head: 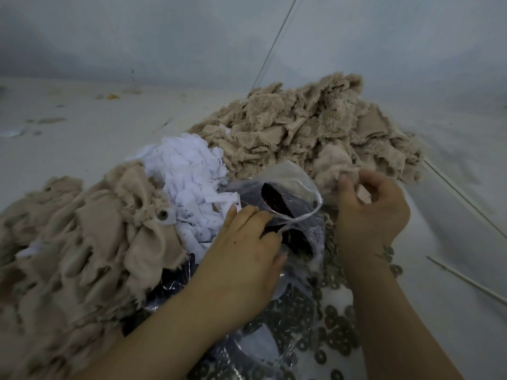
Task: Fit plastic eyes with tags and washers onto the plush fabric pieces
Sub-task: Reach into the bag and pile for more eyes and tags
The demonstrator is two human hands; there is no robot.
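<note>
My right hand (pixel 370 204) pinches a beige plush fabric piece (pixel 333 165) at the near edge of the big beige pile (pixel 301 124). My left hand (pixel 244 253) reaches into the mouth of a clear plastic bag (pixel 290 182) that holds dark plastic eyes (pixel 274 201); its fingertips are hidden inside the bag. A heap of white paper tags (pixel 189 171) lies just left of the bag. Dark metal washers (pixel 334 325) are scattered on the table under my right forearm. On the left, a second beige pile (pixel 82 237) shows one fitted eye with a tag (pixel 163 215).
The work surface is a pale table (pixel 82 138) meeting a grey wall behind. A thin white stick (pixel 466 281) lies at the right, and a long thin rod (pixel 461 198) runs along the right edge. Small scraps litter the far left.
</note>
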